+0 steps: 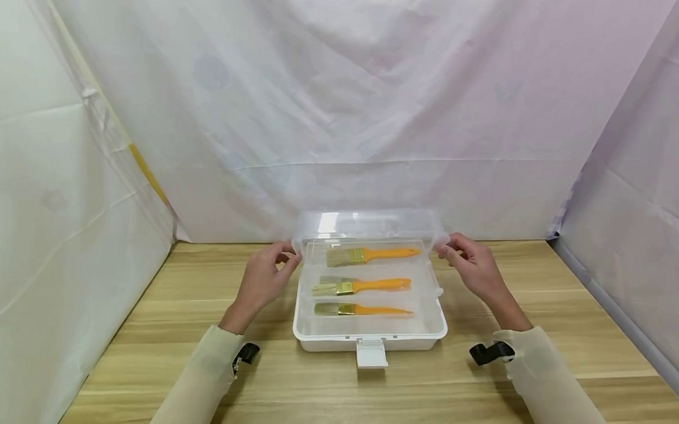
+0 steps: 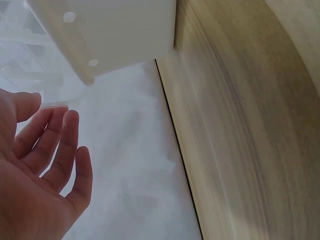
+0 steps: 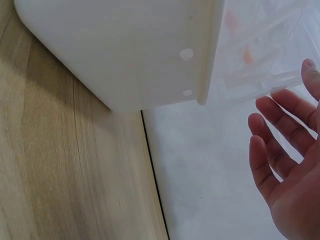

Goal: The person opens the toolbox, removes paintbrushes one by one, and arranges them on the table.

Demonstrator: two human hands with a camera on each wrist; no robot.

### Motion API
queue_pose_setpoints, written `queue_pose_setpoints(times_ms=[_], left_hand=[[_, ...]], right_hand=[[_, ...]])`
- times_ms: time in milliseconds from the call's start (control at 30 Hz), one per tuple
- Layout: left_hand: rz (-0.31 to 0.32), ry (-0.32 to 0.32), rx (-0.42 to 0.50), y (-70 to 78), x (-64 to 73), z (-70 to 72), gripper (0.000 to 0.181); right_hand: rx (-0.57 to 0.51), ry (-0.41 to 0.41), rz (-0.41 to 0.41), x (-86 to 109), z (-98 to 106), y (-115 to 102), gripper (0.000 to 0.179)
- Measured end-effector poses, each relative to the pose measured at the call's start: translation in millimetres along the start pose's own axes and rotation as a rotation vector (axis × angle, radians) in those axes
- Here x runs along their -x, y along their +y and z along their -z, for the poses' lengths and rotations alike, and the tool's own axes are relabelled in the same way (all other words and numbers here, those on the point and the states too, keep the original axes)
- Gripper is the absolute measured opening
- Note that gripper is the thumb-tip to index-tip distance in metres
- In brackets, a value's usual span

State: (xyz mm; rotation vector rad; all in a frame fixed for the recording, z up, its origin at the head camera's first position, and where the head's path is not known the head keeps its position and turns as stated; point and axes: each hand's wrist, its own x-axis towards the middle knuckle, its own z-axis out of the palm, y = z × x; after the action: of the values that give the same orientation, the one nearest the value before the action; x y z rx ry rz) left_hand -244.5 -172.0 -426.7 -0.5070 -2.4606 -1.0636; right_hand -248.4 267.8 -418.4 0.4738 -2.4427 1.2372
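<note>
- Bench [image 1: 169,330]: wood-grain top, streaks running L to R; near edge cut off by bottom of head view
- Far sheet [image 1: 369,111], pale w/ creases, hangs behind bench's far edge; L sheet [image 1: 52,197] & R sheet [image 1: 652,163] wall in the sides
- Yellow strip [image 1: 147,172] at far L corner; grey strip [image 1: 630,323] along bench's R edge
- White box [image 1: 322,345]: mid bench, close to far edge, latch [image 1: 371,354] sticking out on near side
- Clear lid [image 1: 373,223] raised at box's far side; can't tell if it touches far sheet
- 3 brushes w/ orange handles inside box, handles to R: far brush [image 1: 371,255], mid brush [image 1: 360,287], near brush [image 1: 361,309]
- Hands: L hand [image 1: 265,274] pinches lid's L end, R hand [image 1: 476,269] pinches its R end, thumbs vs fingers, narrow gap
- Room: broad wood L & R of box out to both edges, more on near side btwn forearms; far side tight, wrist views show just a narrow wood strip past box's corners
</note>
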Motion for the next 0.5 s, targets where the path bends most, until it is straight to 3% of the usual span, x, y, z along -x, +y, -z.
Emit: queue_pose_setpoints(times_ms=[300,500], left_hand=[[0.014,-0.018,0.027,0.6,0.4,0.8,0.009],[0.043,-0.045,0.059,-1.7,1.0,1.6,0.012]], right_hand=[[-0.052,-0.037,-0.025,0.2,-0.4,0.2,0.012],[-0.085,-0.169,-0.040,1.7,-0.9,17.0,0.015]])
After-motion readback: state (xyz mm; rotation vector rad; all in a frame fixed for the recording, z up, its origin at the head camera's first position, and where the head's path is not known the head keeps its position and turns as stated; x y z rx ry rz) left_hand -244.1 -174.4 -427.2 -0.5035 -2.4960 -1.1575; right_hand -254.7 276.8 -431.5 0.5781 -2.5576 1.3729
